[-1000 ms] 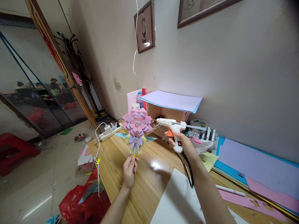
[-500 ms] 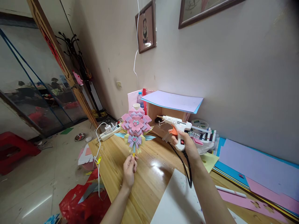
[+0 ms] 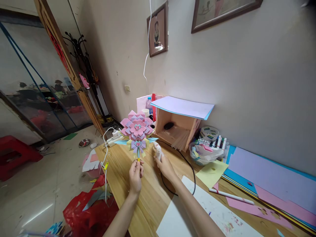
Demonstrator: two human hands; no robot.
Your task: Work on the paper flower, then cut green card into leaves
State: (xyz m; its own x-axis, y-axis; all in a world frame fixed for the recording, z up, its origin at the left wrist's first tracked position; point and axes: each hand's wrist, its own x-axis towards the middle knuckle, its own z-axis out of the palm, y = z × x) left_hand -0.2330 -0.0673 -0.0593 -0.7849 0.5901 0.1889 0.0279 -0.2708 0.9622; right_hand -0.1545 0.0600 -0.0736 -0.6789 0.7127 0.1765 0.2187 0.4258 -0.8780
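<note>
My left hand (image 3: 135, 177) is closed around the yellow stem of a folded paper flower (image 3: 137, 129), held upright above the wooden table. Its layered head is pink and lilac, with a smaller purple bloom below and light blue leaves out to the sides. In my right hand (image 3: 164, 164) is a white hot glue gun (image 3: 157, 149), gripped just right of the flower's lower part. The gun points away from me, with its nozzle hidden. I cannot tell whether it touches the flower. A black cord (image 3: 192, 168) loops on the table behind that hand.
An open wooden box (image 3: 176, 131) holds glue sticks, with lilac paper (image 3: 182, 106) on top. To its right sits a plastic tub (image 3: 203, 154) of scraps. Coloured sheets (image 3: 269, 177), a white marker (image 3: 232, 196) and white paper (image 3: 180, 210) lie nearer. A power strip (image 3: 116, 141) is at left.
My right hand has swung the glue gun left and down, close beside the flower, turning it away from me. The flower has shifted slightly left in my left hand.
</note>
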